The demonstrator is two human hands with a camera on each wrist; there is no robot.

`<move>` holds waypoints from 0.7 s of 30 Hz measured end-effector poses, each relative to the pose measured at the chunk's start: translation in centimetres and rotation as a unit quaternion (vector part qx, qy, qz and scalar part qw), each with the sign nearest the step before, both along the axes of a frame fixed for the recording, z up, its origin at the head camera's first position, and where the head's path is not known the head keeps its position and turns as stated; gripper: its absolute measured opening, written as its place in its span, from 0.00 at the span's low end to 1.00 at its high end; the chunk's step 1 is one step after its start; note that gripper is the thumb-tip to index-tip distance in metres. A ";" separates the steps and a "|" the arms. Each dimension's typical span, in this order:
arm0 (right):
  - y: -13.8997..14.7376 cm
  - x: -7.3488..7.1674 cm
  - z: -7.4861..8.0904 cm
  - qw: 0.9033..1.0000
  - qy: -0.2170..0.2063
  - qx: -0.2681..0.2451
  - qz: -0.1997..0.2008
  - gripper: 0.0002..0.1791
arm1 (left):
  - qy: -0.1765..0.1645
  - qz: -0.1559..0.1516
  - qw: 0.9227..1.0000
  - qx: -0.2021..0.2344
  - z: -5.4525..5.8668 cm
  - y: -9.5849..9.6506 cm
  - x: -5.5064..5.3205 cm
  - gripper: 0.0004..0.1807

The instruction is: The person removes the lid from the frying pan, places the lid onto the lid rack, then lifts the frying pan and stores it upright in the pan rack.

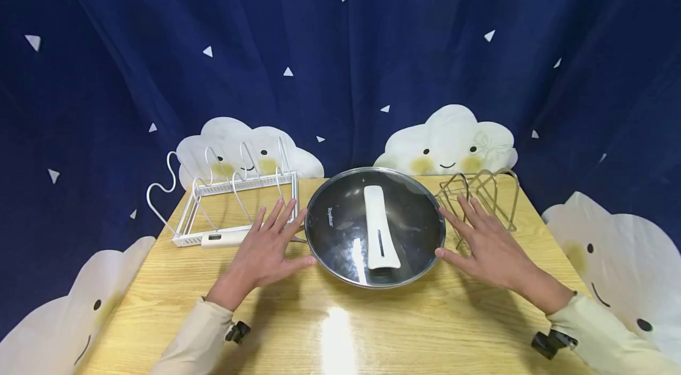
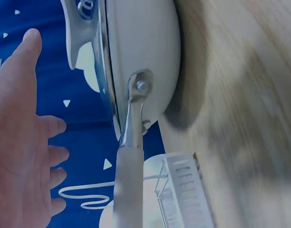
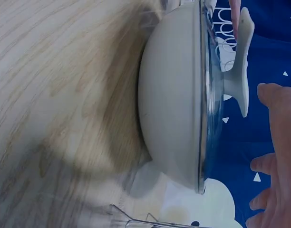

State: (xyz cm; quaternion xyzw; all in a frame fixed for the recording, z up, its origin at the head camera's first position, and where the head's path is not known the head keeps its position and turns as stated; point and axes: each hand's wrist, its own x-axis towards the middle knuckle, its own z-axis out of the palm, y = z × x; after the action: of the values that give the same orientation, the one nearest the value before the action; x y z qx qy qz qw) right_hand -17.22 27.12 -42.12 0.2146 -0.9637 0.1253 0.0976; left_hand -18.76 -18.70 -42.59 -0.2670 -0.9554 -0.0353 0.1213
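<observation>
A cream wok sits on the table, covered by a dark glass lid with a metal rim. The lid has a long white upright handle, and the wok's cream side handle points left. My left hand is held above the side handle with fingers spread, and the left wrist view shows it apart from the wok. On the other side, my right hand spreads its fingers near the lid's right rim. The right wrist view shows a gap between that hand and the lid. Neither hand holds anything.
A white wire rack with tall loops stands at the table's back left, behind the wok's side handle. At the back right is a bronze-coloured wire rack, partly hidden by my right hand. A navy curtain hangs behind the wooden table.
</observation>
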 end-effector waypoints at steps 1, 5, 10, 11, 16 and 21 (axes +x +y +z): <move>0.0 0.0 0.3 1.000 -0.006 -0.005 0.000 0.47 | -0.002 -0.003 1.000 -0.002 0.2 -0.1 0.0 0.55; -0.2 0.2 1.4 0.999 -0.034 -0.026 -0.002 0.47 | -0.013 -0.013 1.000 -0.003 1.0 -0.7 -0.1 0.54; -0.5 0.2 2.2 0.999 -0.037 -0.030 0.005 0.47 | -0.027 -0.016 1.000 -0.002 1.8 -1.6 -0.2 0.52; -0.6 0.1 2.3 0.999 -0.034 -0.029 0.007 0.47 | -0.029 -0.014 0.999 -0.003 1.9 -1.8 -0.2 0.52; -1.2 0.0 2.8 0.999 -0.035 -0.030 0.010 0.47 | -0.030 -0.010 0.999 -0.005 2.4 -2.8 -0.4 0.51; -2.2 0.0 3.0 0.998 -0.048 -0.039 0.014 0.46 | -0.035 -0.007 0.999 -0.002 2.8 -3.7 -0.5 0.50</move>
State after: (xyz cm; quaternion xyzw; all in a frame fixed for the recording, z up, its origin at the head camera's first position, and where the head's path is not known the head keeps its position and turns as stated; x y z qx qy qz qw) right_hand -17.18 24.93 -39.11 0.2174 -0.9587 0.1740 0.0579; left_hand -19.29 -22.39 -39.76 -0.2727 -0.9572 -0.0434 0.0866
